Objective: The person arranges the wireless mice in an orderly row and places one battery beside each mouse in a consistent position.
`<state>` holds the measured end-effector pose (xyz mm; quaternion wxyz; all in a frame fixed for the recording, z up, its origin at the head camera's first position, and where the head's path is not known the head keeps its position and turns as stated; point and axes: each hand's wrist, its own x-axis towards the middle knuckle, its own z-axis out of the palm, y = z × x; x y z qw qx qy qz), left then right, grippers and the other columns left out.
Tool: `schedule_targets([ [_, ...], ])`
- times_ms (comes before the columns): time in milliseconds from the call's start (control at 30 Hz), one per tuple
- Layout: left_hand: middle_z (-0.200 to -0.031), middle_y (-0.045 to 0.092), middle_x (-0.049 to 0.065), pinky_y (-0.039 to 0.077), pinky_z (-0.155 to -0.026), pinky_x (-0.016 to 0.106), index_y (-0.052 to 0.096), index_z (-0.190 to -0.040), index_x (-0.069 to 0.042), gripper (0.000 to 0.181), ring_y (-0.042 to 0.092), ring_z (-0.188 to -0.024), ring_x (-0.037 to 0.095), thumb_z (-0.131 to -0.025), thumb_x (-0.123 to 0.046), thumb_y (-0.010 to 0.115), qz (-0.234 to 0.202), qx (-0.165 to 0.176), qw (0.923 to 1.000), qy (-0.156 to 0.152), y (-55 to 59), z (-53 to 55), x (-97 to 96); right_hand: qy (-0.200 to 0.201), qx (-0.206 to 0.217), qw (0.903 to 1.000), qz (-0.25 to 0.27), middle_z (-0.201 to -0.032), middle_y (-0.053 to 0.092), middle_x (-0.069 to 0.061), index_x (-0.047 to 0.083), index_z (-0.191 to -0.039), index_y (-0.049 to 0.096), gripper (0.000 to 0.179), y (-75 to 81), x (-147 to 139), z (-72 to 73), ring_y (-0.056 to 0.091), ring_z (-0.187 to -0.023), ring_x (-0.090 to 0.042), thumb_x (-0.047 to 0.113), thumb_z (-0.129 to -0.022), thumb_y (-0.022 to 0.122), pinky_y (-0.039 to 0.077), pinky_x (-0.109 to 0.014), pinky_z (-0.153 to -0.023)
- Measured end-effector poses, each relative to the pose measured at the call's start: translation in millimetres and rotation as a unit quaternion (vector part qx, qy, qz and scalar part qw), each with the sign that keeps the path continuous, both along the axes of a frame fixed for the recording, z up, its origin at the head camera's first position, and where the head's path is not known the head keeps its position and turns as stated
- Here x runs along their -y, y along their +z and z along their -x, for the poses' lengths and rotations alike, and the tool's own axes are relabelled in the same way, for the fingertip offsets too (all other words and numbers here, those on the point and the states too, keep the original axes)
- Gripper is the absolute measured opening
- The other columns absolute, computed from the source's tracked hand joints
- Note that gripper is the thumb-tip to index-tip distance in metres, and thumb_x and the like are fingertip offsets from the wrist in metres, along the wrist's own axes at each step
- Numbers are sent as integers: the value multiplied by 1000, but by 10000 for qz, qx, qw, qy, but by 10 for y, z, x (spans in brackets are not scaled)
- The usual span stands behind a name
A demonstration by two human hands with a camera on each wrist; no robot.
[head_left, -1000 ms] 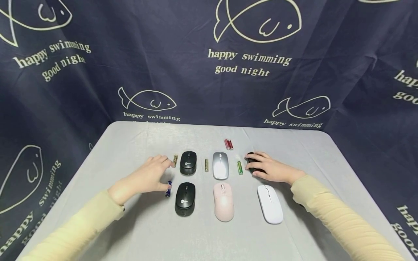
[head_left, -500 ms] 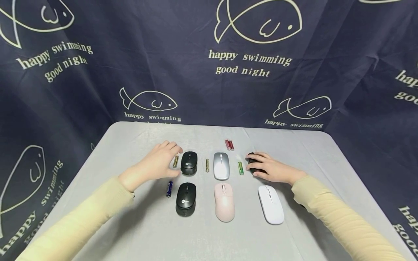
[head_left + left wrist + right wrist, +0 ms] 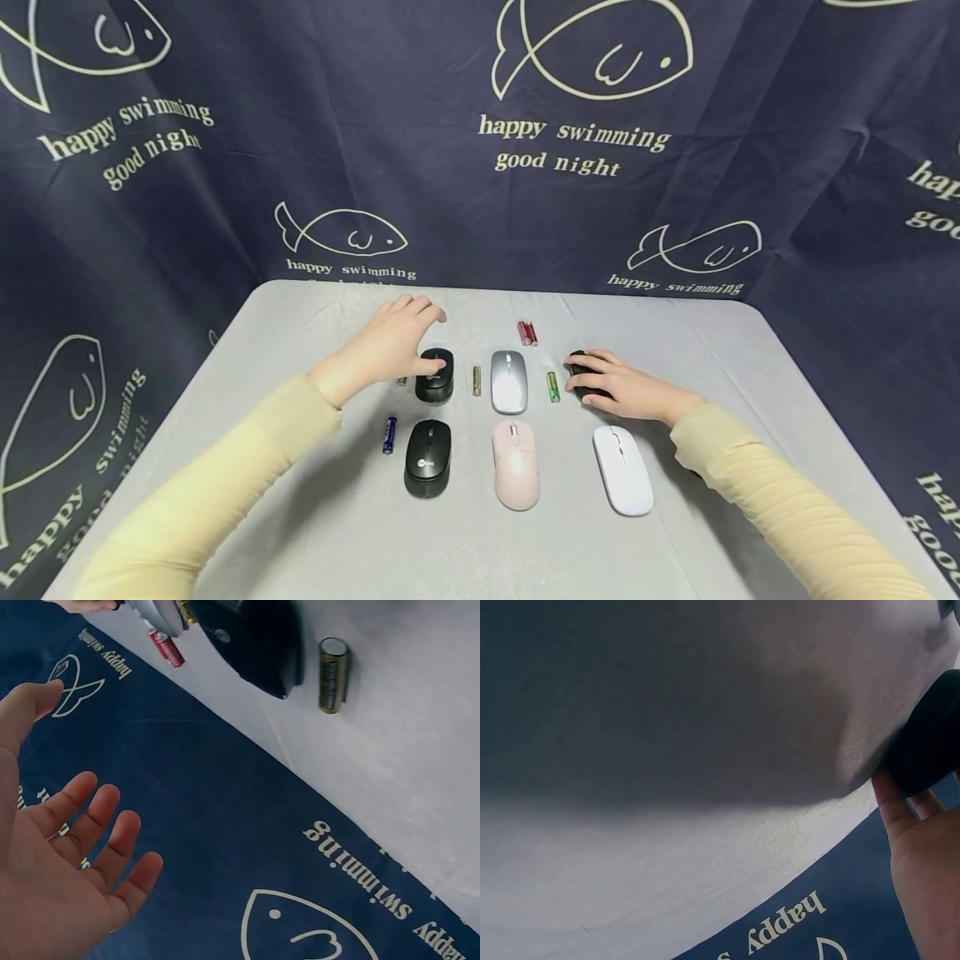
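My left hand (image 3: 382, 343) hovers with spread fingers over the back-left black mouse (image 3: 433, 385); its thumb covers part of that mouse. In the left wrist view the left palm (image 3: 52, 885) holds nothing. A gold battery (image 3: 332, 679) stands out there beside the black mouse (image 3: 259, 641); the head view shows only a sliver of it. On the right, my right hand (image 3: 626, 387) grips another black mouse (image 3: 577, 371), fingers over its far side and thumb at the near side. The right wrist view shows fingers against that dark mouse (image 3: 926, 742).
A blue battery (image 3: 389, 435), gold battery (image 3: 476, 381), green battery (image 3: 553, 387) and red batteries (image 3: 527, 333) lie on the grey table (image 3: 480, 558). Around them sit a silver mouse (image 3: 509, 383), another black mouse (image 3: 427, 458), a pink mouse (image 3: 516, 467) and a white mouse (image 3: 623, 472).
My left hand has moved right and away from me, from beside the blue and gold batteries to above the back-left black mouse. The right hand stays on its mouse.
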<state>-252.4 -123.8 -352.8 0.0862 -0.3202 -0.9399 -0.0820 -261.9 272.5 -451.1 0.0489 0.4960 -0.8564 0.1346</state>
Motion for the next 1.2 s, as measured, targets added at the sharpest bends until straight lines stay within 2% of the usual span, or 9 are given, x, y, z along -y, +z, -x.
schedule_targets([
  [300, -113, 53, 4, 38, -85, 41, 56, -118, -11, 56, 45, -98, 25, -75, -42, 73, -78, -85, 9999, -63, 38, 199, -190, -55, 56, 9999, -82, -136, 48, -20, 14, -114, 64, 27, 14, 0, -8, 38, -125, -47, 16, -87, 66, 28, -58, -103],
  [567, -115, 53, 2, 36, -83, 39, 55, -120, -14, 58, 44, -100, 24, -74, -44, 74, -85, -159, 9998, -82, 54, 365, -409, -131, 155, 9997, -106, -137, 47, -20, 13, -115, 64, 28, 23, -9, -11, 37, -126, -48, 16, -87, 65, 29, -58, -102],
  [700, -113, 51, 1, 36, -82, 38, 55, -119, -16, 56, 43, -100, 23, -74, -45, 73, -3, -150, 9999, -51, 12, 448, -522, -148, 184, 9996, -143, -137, 47, -20, 14, -116, 64, 28, 25, -3, -16, 37, -127, -47, 17, -88, 64, 28, -58, -103],
  [1200, -115, 50, 0, 35, -87, 38, 54, -121, -20, 55, 42, -105, 22, -76, -48, 71, 341, 341, 9985, 257, -156, 709, -844, -191, 164, 9995, -192, -138, 47, -19, 15, -116, 63, 28, 19, -3, -10, 37, -127, -47, 17, -88, 64, 30, -57, -103],
])
